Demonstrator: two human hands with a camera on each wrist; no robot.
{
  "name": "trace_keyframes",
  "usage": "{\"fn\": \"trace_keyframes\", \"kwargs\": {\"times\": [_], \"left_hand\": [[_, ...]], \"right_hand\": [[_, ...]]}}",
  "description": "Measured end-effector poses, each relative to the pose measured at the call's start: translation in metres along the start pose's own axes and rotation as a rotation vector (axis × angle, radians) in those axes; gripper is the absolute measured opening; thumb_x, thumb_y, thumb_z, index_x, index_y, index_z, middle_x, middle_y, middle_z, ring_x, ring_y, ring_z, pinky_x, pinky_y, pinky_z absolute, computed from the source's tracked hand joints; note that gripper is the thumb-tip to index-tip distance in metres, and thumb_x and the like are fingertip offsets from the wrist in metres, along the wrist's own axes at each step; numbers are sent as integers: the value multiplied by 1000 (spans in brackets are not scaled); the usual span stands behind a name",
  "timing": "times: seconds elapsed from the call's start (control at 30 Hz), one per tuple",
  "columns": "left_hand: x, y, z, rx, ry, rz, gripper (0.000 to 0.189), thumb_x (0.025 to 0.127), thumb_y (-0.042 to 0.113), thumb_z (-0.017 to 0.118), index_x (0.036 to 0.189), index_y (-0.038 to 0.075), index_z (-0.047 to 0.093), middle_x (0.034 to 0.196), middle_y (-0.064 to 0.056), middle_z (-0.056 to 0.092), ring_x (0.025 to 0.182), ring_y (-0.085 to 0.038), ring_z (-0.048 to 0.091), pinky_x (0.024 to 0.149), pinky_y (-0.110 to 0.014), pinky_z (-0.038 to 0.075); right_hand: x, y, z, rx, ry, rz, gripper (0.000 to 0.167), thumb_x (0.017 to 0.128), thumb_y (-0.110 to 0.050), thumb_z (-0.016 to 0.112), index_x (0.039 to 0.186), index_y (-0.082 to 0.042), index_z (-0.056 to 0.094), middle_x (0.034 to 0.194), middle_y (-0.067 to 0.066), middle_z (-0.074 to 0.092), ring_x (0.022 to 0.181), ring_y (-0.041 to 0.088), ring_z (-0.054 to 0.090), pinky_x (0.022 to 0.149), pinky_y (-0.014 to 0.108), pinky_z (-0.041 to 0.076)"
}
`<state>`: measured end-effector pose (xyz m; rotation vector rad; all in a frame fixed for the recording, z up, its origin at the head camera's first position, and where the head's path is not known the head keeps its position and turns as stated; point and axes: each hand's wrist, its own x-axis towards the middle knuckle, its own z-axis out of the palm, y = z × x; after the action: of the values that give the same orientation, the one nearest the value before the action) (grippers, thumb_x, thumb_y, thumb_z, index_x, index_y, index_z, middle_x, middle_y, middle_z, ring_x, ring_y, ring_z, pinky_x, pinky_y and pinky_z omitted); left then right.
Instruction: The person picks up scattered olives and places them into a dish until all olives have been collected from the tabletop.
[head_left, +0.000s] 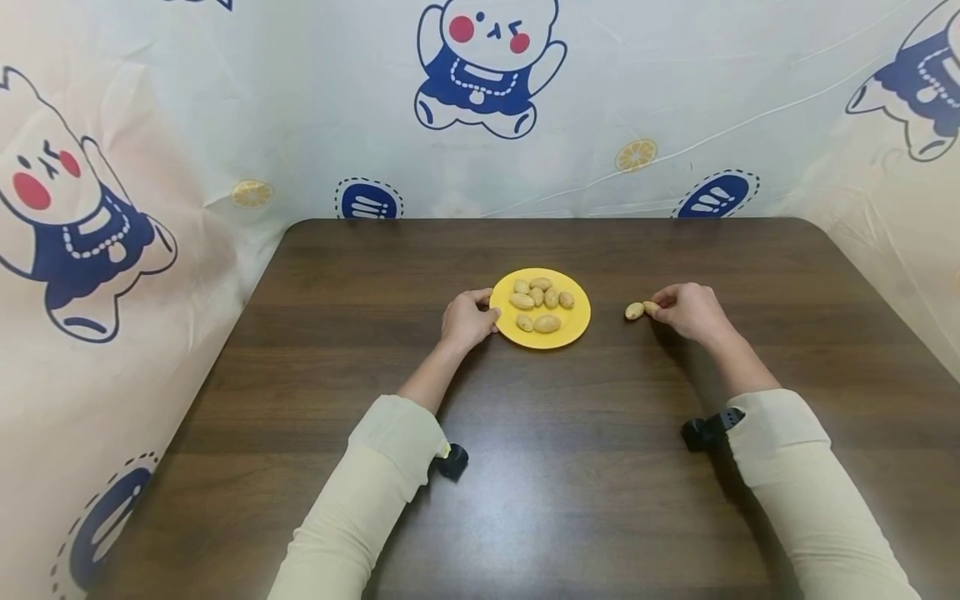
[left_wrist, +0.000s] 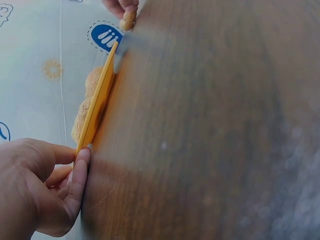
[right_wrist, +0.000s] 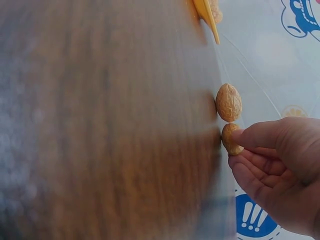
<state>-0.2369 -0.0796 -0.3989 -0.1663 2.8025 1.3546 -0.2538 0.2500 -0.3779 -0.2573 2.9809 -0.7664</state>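
Note:
My left hand (head_left: 465, 322) pinches the left rim of a round yellow plate (head_left: 577, 323). Several wrinkled tan ovals, like nuts or dried fruits (head_left: 547, 323), lie spread over the plate. To the right of it, my right hand (head_left: 692, 310) pinches one small wrinkled oval (right_wrist: 228, 135) between thumb and fingers, at the tabletop. A second, larger oval (right_wrist: 229, 102) rests on the table right beside the pinched one, on the side toward the plate. The left wrist view has the plate edge-on, with the left hand's fingers on both sides of its rim.
Both hands work over a dark brown wooden table (head_left: 525, 467). Behind it and at its sides hangs a pale sheet (head_left: 315, 108) printed with cartoon figures. A small black device (head_left: 452, 462) sits at the left wrist, another (head_left: 703, 434) at the right.

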Motion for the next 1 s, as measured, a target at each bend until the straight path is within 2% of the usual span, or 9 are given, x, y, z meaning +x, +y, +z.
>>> {"fn": "trace_keyframes", "kwargs": {"times": [0.23,0.47,0.67,1.0], "left_hand": [[1,-1,0,-1,1,-1,43,88,16,64,130,12,55,106,-1,59,58,-7,60,66,-24,41],[1,-1,1,-14,-2,1,44,88,15,63,131,11,54,104,0,60,57,-7,61,62,-23,44],[1,0,0,-2,-4,-2,43,88,16,63,130,11,55,106,-1,60,58,-7,61,69,-25,42],[0,0,0,-8,-5,-7,43,88,16,63,130,11,55,105,-1,59,58,-7,61,68,-25,42]], "right_hand": [[0,-2,-1,-2,20,-11,22,85,-10,62,98,7,66,90,20,65,86,33,57,78,47,42],[0,-2,-2,13,68,-32,20,85,-9,62,97,7,66,89,20,65,84,31,58,76,45,43],[1,-4,-1,24,102,-27,21,86,-9,62,100,7,65,91,21,64,86,32,58,76,44,45],[4,-13,1,43,108,-16,21,87,-8,62,102,7,65,94,21,63,86,32,59,74,44,48]]}}
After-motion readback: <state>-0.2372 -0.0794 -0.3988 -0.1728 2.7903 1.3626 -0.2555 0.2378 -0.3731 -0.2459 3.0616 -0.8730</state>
